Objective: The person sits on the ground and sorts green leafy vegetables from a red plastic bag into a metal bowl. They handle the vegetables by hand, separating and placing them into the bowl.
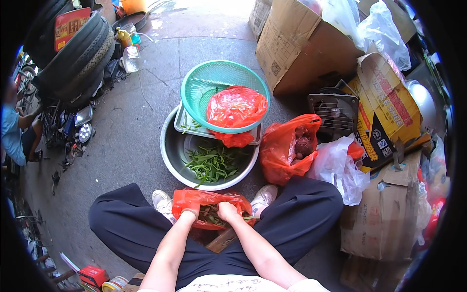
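I sit with an open red plastic bag of green stalks between my feet. My left hand grips the near left edge of that bag. My right hand is closed on green stalks inside the bag. Just ahead stands a large steel basin holding cut green vegetable pieces. A metal tray rests across the basin's far rim, and a teal plastic colander sits on it with a crumpled red bag inside.
A red bag of dark round produce and a white plastic bag lie to the right. Cardboard boxes stack at the right and back. Stacked tyres and bottles stand at the far left on the concrete ground.
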Tool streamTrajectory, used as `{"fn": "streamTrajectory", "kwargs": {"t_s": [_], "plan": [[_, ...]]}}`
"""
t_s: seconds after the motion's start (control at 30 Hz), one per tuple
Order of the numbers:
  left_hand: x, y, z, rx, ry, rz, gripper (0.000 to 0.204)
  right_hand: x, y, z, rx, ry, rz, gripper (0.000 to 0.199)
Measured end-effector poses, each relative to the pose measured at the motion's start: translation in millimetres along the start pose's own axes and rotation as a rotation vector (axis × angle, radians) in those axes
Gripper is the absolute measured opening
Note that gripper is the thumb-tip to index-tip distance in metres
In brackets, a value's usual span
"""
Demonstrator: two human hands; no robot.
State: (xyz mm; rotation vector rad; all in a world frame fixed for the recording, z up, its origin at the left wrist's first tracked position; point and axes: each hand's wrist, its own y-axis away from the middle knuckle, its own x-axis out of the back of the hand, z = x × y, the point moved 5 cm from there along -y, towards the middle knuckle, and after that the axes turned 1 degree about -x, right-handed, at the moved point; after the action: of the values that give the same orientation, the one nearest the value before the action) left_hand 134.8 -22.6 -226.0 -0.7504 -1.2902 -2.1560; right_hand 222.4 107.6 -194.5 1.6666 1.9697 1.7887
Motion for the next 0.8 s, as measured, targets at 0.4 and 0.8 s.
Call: {"fn": "streamTrajectory", "kwargs": {"t_s": [0.4, 0.8], "plan": [[-30.5, -51.3, -37.4, 0.424, 0.164, -0.406, 0.032, 14.0, 11.1, 4.0, -0.052, 0.046, -0.209, 0.038], [67.7, 38.1, 91.0, -0.166, -0.213, -0.473, 0.034, 19.1, 7.6, 15.5, -0.082, -0.044, -0.21, 0.038]]}}
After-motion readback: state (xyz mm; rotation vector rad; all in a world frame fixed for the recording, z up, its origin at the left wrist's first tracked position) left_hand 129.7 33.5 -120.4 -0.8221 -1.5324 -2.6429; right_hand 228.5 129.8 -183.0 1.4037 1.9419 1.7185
